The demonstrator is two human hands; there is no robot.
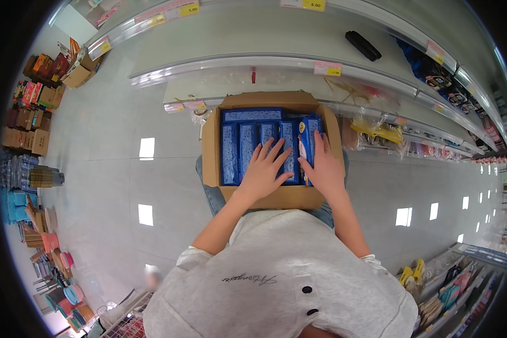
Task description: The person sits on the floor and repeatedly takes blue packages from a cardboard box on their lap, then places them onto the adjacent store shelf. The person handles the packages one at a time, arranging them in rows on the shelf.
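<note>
An open cardboard box [211,148] rests on my lap, packed with blue plastic packets [229,152] standing on edge. One more packet [252,114] lies crosswise along the box's far side. My left hand [263,173] has its fingers spread over the tops of the middle packets and grips none of them. At the right end of the box, my right hand [324,167] holds a tilted blue packet [308,126], thumb on its left side and fingers along its right. Part of this packet's printed front shows; its lower part is hidden.
Metal shelves [236,40] with price tags rise just beyond the box. A black item [363,45] lies on an upper shelf, and yellow-topped bags [378,132] hang at right. Stacked cartons [40,141] and buckets [46,176] line the left. A wire basket [129,319] stands at lower left.
</note>
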